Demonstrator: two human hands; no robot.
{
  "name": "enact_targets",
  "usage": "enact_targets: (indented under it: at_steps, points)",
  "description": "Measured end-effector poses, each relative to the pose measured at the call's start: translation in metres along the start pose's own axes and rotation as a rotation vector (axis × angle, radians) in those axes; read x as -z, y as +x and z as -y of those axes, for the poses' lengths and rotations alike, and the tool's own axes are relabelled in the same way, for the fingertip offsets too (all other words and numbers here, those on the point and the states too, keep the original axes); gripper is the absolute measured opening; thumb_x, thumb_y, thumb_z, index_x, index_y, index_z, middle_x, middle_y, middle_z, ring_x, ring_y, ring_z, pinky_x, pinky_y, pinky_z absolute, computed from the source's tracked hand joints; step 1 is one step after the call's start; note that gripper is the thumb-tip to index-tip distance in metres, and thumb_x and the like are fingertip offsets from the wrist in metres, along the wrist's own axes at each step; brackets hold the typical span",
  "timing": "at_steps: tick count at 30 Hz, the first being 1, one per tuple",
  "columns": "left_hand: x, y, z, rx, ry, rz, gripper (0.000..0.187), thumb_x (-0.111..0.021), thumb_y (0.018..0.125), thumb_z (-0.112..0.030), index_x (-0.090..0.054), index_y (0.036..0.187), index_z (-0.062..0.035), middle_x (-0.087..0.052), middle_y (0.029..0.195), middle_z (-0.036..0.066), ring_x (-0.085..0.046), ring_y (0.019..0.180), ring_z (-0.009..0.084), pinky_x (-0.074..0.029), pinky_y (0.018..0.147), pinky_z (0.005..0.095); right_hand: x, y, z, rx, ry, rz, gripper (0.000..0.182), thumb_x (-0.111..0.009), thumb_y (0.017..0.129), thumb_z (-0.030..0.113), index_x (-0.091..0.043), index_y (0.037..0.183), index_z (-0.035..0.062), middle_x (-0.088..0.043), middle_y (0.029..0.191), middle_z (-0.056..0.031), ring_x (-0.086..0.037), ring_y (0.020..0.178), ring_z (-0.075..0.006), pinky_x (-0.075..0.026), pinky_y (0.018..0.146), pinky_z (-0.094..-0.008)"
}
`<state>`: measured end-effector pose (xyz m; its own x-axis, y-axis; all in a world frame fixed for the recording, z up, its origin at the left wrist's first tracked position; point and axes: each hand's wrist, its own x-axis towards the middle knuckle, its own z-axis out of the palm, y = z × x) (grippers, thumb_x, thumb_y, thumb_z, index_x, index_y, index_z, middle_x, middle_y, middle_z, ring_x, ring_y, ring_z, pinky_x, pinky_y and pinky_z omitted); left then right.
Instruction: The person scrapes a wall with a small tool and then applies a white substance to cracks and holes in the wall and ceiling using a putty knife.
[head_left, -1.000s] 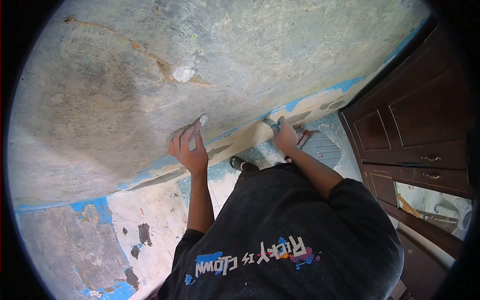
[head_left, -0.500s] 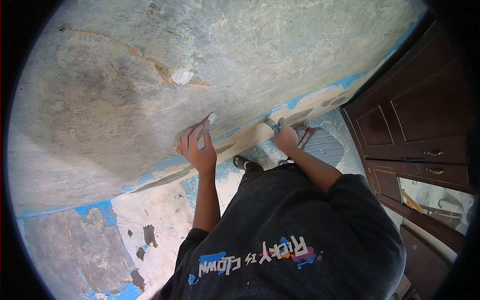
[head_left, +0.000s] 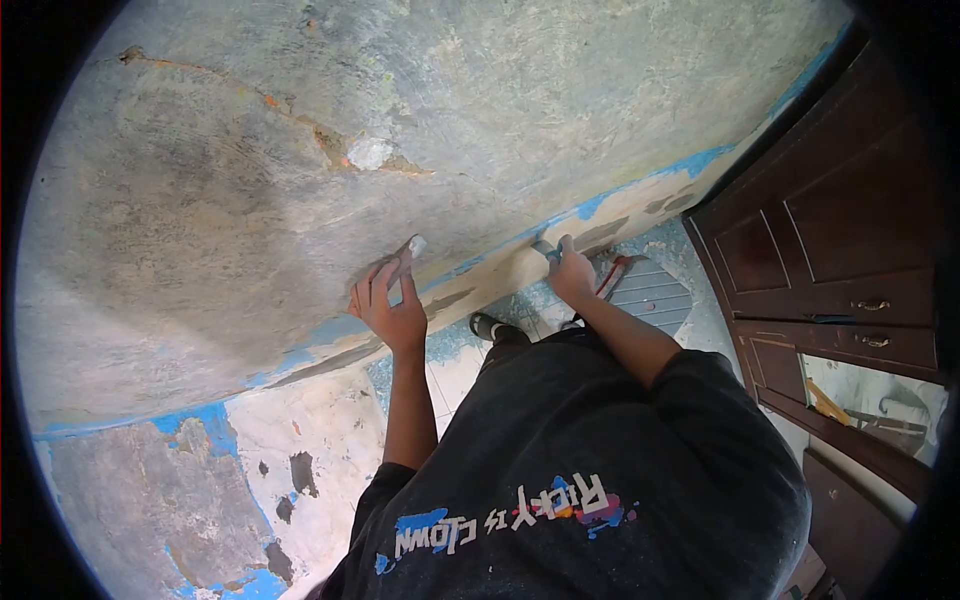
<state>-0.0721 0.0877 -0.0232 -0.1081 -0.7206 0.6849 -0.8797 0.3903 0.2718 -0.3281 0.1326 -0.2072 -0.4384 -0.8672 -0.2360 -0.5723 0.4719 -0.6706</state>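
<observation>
My left hand (head_left: 392, 310) is raised against the grey plastered wall (head_left: 560, 110). Its fingers are closed round a thin flat piece (head_left: 404, 252) with a dab of white putty (head_left: 417, 245) on its upper corner. To the right, my right hand (head_left: 573, 277) grips a putty knife (head_left: 545, 248), its blade pointing at the lower wall close to the blue paint strip (head_left: 590, 205). A lump of white filler (head_left: 369, 153) sits in a crack farther up the wall.
Dark wooden cabinet doors (head_left: 830, 210) stand at the right. A grey ribbed panel (head_left: 650, 295) and a red-handled tool (head_left: 612, 272) lie low beside my right hand. Below are my shoe (head_left: 484, 325) and the dusty tiled floor (head_left: 455, 372). Peeling patches mark the wall at lower left.
My left hand has shifted slightly left and down the view with the putty-tipped piece. My right hand stays nearly in place, still holding the putty knife.
</observation>
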Motion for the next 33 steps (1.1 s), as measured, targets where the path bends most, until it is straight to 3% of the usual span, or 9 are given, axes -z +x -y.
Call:
enact_targets:
  at_steps: [4,10,13,22,33]
  points:
    - [0.005,0.003,0.003,-0.024,0.021,-0.006,0.027,-0.078,0.081,-0.008,-0.071,0.106,-0.0122,-0.068,0.110,0.007,-0.061,0.107,0.0291,-0.038,0.095,0.0434,0.003,-0.002,-0.001,-0.033,0.100,-0.005,0.037,-0.064,0.092,0.026,-0.044,0.117,0.0089,-0.067,0.086,-0.0289,-0.066,0.084,-0.0507,-0.048,0.073,-0.0618]
    - [0.006,0.004,0.000,-0.009,0.005,0.025,0.027,-0.078,0.080,-0.006,-0.071,0.106,-0.0115,-0.068,0.110,0.007,-0.061,0.106,0.0287,-0.039,0.094,0.0419,-0.003,-0.004,-0.001,-0.040,0.026,-0.005,0.030,-0.063,0.091,0.021,-0.043,0.112,0.0100,-0.068,0.084,-0.0249,-0.067,0.085,-0.0480,-0.049,0.072,-0.0601]
    - [0.007,0.005,0.002,-0.040,0.015,0.025,0.027,-0.078,0.080,-0.006,-0.071,0.105,-0.0112,-0.068,0.110,0.007,-0.061,0.107,0.0288,-0.039,0.094,0.0418,0.005,-0.007,0.002,-0.069,0.069,-0.010,0.035,-0.064,0.092,0.026,-0.044,0.117,0.0109,-0.067,0.086,-0.0281,-0.066,0.086,-0.0501,-0.049,0.075,-0.0609]
    - [0.004,0.005,-0.005,-0.085,0.059,0.037,0.029,-0.077,0.079,-0.005,-0.071,0.107,-0.0101,-0.068,0.109,0.008,-0.062,0.105,0.0286,-0.042,0.091,0.0416,0.008,-0.004,0.008,-0.062,0.010,0.033,0.034,-0.064,0.091,0.023,-0.042,0.115,0.0096,-0.068,0.088,-0.0256,-0.068,0.088,-0.0469,-0.052,0.075,-0.0578]
    - [0.011,0.009,0.001,-0.083,0.067,0.036,0.029,-0.078,0.080,-0.009,-0.071,0.109,-0.0128,-0.067,0.112,0.008,-0.061,0.107,0.0269,-0.038,0.096,0.0410,-0.002,0.006,0.005,-0.112,0.045,0.018,0.034,-0.065,0.091,0.024,-0.045,0.116,0.0108,-0.068,0.089,-0.0268,-0.067,0.090,-0.0484,-0.050,0.077,-0.0589]
